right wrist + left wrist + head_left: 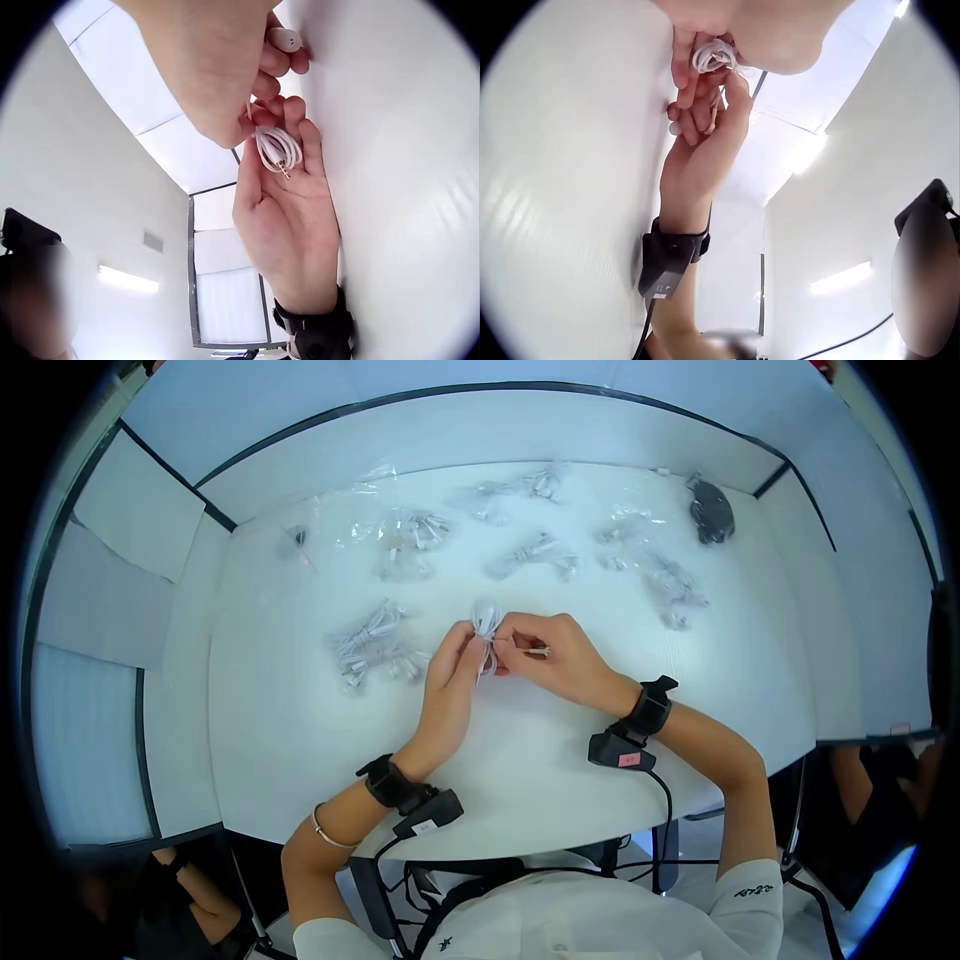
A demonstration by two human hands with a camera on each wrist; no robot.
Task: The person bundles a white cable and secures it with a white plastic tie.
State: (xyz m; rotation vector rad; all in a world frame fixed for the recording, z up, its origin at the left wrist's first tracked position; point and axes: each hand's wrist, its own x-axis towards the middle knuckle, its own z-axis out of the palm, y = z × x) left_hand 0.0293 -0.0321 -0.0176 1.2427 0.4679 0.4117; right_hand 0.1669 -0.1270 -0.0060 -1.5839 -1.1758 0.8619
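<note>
A coiled pair of white wired earphones is held over the front middle of the white table. My left hand grips the coil between thumb and fingers. In the right wrist view, the metal-tipped audio plug sticks out of the loops, over the left palm. From the right, my right hand pinches the cord at the middle of the coil, thumb against fingers. One white earbud shows beside the right hand's curled fingers. The cord's exact path between the fingertips is hidden.
A bundle of white cables lies left of my hands. Several more white bundles in clear bags, such as one bagged bundle, lie farther back. At the back right is a black bagged item. Low white panels border the table.
</note>
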